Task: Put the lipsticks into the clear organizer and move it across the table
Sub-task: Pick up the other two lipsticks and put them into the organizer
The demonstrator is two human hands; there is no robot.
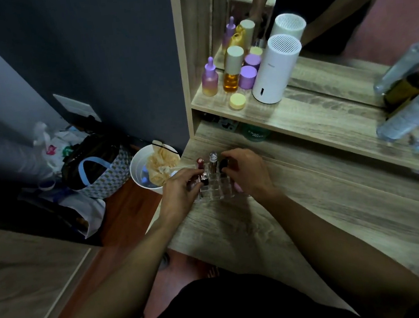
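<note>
The clear organizer (216,193) stands at the left end of the wooden table (316,225), close to its left edge. Several lipsticks stand upright in its slots: a red-capped one (200,161) at the back left, a silver-capped one (213,158) beside it, a silver one (204,178) nearer the front. My left hand (180,188) rests on the organizer's left side, its fingertips at the front silver lipstick. My right hand (247,172) is on the organizer's right side, its fingers closed around a dark lipstick (223,166). A pink object (239,187) shows under that hand.
A shelf (290,114) above the table carries purple and amber bottles (230,77), a yellow jar (237,101), a white cylinder appliance (275,71) and clear bottles (408,113) at the right, below a mirror. On the floor left of the table: a white bin (149,169) and bags (93,167).
</note>
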